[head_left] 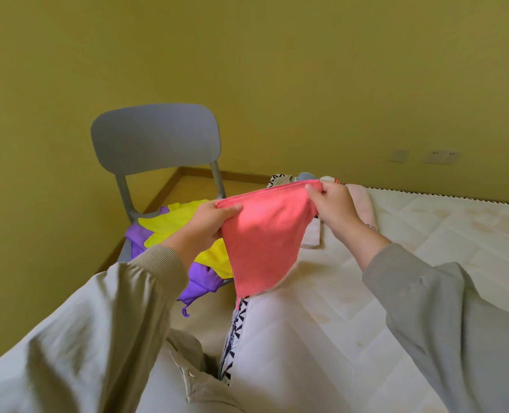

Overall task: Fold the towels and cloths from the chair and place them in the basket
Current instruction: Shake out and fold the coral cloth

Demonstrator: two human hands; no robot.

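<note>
A pink cloth point(265, 236) hangs doubled in the air over the mattress edge, its lower corner pointing down. My left hand point(208, 222) pinches its left top corner and my right hand point(333, 207) pinches its right top corner. Behind it stands a grey chair point(155, 138) whose seat carries a yellow cloth point(170, 222) and a purple cloth point(199, 281), both crumpled. The basket is mostly hidden behind the pink cloth; only a patterned rim point(280, 178) shows at the mattress's far corner, with a folded pale cloth point(311, 236) lying beside it.
A bare white quilted mattress point(411, 263) fills the right side, its patterned border point(235, 329) running toward me. A yellow-green wall with sockets point(441, 156) stands behind. Wooden floor point(187, 189) shows under the chair.
</note>
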